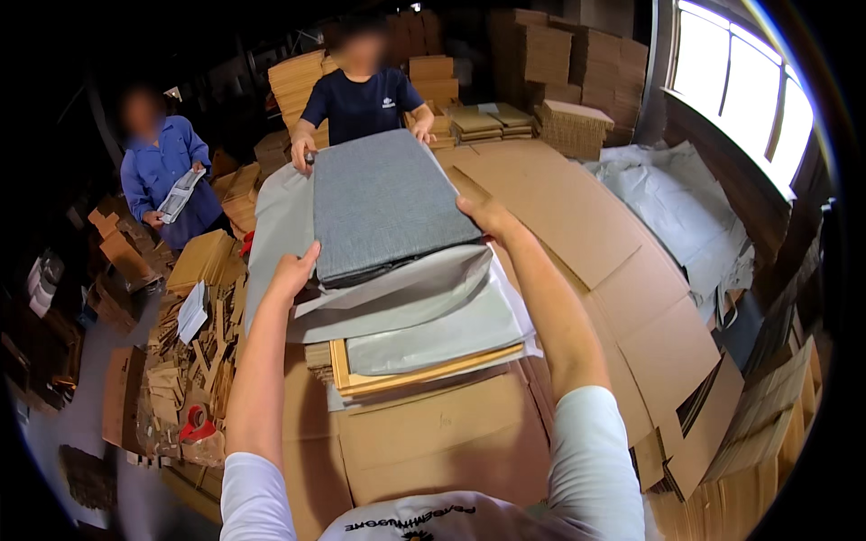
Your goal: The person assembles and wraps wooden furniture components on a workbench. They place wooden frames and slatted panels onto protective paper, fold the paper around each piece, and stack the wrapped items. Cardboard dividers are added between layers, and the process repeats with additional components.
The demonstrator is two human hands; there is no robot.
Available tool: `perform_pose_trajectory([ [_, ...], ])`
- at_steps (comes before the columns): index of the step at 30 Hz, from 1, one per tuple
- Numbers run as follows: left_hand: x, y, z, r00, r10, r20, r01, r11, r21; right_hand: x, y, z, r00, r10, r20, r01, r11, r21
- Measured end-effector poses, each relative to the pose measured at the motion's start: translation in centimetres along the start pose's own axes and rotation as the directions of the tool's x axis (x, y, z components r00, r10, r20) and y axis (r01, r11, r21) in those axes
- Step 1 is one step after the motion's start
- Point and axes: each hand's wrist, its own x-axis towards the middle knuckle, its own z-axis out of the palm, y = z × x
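A large flat box covered in grey fabric lies over a stack in front of me. My left hand grips its near left side, thumb up along the edge. On its right side, my right hand holds the edge, with fingers partly hidden underneath. A co-worker across the table has both hands at the box's far corners. Beneath it spreads a loose grey plastic sheet. More grey plastic lies under that, over yellowish-brown flat boards.
Flattened brown cardboard covers the table. Cardboard scraps and a red tape dispenser lie at the left. Another person stands back left holding a flat packet. Crumpled grey sheeting lies under the window; carton stacks stand behind.
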Motion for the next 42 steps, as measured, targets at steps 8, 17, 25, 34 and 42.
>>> perform_pose_trajectory([
  [8,-8.3,-5.8,-1.6,0.875,0.188,-0.446,-0.156,0.982,0.106,-4.1,0.6,-0.2,0.958,-0.252,-0.139,0.256,0.967,0.01],
  [17,-3.7,-3.8,-2.2,0.981,0.117,-0.154,-0.171,0.897,-0.407,0.0,-1.7,0.8,0.982,-0.19,-0.008,0.182,0.953,-0.243],
  [25,1.1,1.6,0.9,0.988,-0.096,0.12,0.12,0.97,-0.211,1.2,-2.9,1.2,0.993,0.09,0.07,-0.091,0.996,0.012],
  [34,2.8,4.7,-0.6,0.868,-0.232,0.44,0.477,0.639,-0.603,1.4,-4.3,0.2,0.89,-0.049,0.454,-0.26,0.764,0.591],
  [42,1.0,5.1,-3.1,0.953,0.1,0.286,0.21,0.464,-0.861,-1.6,-5.5,-1.2,0.958,-0.159,0.24,-0.016,0.803,0.596],
])
